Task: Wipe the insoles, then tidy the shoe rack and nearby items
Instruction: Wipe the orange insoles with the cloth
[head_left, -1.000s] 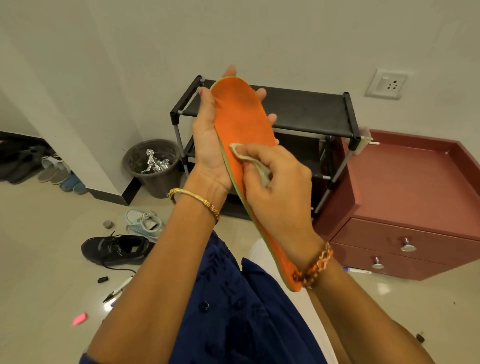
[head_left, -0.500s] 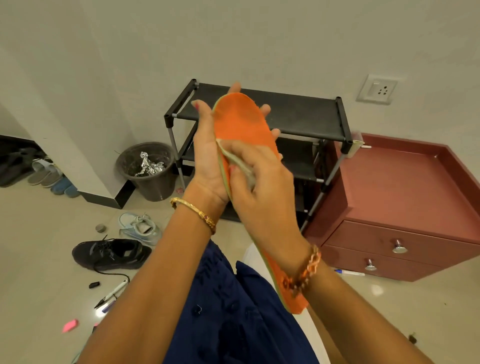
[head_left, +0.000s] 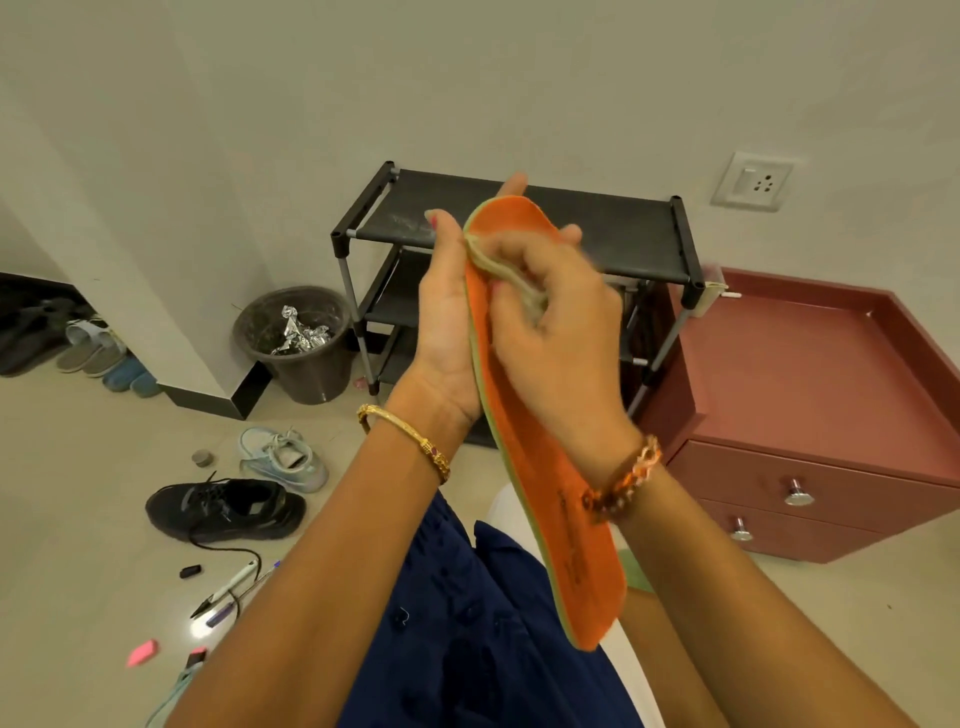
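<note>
Right hand (head_left: 558, 332), insole (head_left: 550, 499); tiled floor (head_left: 78, 519).

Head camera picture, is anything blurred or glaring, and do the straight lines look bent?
In the head view, the right hand wiping with the cloth is motion-smeared; the orange insole stays fairly sharp; a bright glare spot sits on the floor by the pens; wide-angle distortion tilts the shoe rack.

We record pale plain walls (head_left: 519, 78) and a glossy cream tiled floor (head_left: 67, 519) that reflects a bright light spot. A white switch-and-socket plate (head_left: 754, 181) sits on the back wall. Below it stands a dark red two-drawer cabinet (head_left: 810, 415) with round metal knobs. A black skirting (head_left: 208, 397) edges the wall corner at left.
</note>
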